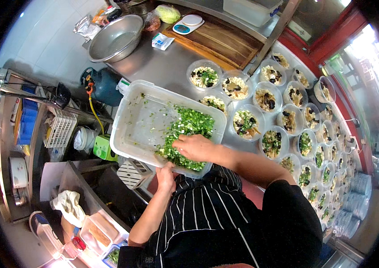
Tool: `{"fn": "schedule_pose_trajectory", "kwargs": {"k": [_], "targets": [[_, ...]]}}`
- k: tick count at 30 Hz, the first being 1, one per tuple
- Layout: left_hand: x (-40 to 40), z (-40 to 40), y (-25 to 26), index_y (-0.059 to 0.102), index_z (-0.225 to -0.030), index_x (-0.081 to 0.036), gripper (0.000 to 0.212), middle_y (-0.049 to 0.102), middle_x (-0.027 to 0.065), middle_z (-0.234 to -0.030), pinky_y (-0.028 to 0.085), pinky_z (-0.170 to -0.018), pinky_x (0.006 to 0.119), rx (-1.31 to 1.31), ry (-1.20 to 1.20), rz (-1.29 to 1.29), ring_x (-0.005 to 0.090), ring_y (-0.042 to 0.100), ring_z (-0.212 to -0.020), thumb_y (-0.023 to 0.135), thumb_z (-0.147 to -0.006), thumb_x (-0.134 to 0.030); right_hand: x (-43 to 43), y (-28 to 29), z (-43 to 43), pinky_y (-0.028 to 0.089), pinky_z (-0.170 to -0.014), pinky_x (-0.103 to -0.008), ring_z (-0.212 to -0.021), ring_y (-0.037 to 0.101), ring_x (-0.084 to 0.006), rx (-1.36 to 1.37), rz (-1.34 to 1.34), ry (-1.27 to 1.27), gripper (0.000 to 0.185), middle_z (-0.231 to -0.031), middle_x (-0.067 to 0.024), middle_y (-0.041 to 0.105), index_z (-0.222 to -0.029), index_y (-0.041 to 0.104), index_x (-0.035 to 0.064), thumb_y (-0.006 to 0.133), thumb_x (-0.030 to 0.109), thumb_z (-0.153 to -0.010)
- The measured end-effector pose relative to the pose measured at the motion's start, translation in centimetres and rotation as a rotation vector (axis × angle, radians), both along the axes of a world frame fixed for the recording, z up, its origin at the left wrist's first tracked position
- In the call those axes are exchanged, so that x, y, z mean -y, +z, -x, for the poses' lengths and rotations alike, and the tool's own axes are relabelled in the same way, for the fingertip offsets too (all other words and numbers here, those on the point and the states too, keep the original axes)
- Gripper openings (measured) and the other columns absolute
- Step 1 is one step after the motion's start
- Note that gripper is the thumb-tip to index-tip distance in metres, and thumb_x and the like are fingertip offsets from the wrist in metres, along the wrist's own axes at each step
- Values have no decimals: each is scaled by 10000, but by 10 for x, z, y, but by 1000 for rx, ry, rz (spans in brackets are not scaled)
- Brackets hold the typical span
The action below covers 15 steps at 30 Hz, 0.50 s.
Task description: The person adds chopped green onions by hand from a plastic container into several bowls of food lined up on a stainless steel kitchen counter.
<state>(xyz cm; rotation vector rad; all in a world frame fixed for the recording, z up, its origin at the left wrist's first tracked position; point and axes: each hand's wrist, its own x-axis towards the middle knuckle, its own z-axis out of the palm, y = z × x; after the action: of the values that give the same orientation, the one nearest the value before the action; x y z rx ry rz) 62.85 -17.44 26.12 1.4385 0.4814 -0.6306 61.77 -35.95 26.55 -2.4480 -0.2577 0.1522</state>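
Observation:
My left hand grips the near rim of a translucent plastic tub, which is tilted in front of my striped apron. Chopped scallions are heaped towards the tub's right end, with loose bits scattered over the rest of its floor. Over the near side of that heap, my right hand has its fingers curled down into the greens. Its fingertips are partly hidden, so I cannot tell how much they hold. Just beyond the tub stands a round clear bowl of pale food, dark pieces and scallions.
Rows of filled clear bowls cover the steel counter to the right, some topped with scallions. Stacked clear containers stand beyond them. A wooden board, kitchen scale and metal basin sit behind. Left is a gas cylinder.

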Motion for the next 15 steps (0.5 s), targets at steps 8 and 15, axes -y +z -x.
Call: {"fn": "schedule_pose_trajectory", "kwargs": {"k": [8, 15], "targets": [[-7, 0, -20, 423, -1254, -18, 501, 478, 118, -999, 542, -658, 407, 34, -27, 14, 267, 546, -834, 554, -773, -70, 47, 2, -18, 491, -641, -323, -731, 622, -150, -344, -612, -365, 267, -839, -63, 686, -1080, 676, 116, 628, 346, -954], [-19, -1, -32, 375, -1311, -35, 562, 482, 118, -970, 528, -594, 406, 59, 7, -14, 252, 554, -796, 552, -781, -93, 176, 32, -37, 511, -736, -341, -829, 657, -193, -103, -514, -839, 337, -926, -90, 701, -1157, 655, 96, 607, 365, -961]]}}
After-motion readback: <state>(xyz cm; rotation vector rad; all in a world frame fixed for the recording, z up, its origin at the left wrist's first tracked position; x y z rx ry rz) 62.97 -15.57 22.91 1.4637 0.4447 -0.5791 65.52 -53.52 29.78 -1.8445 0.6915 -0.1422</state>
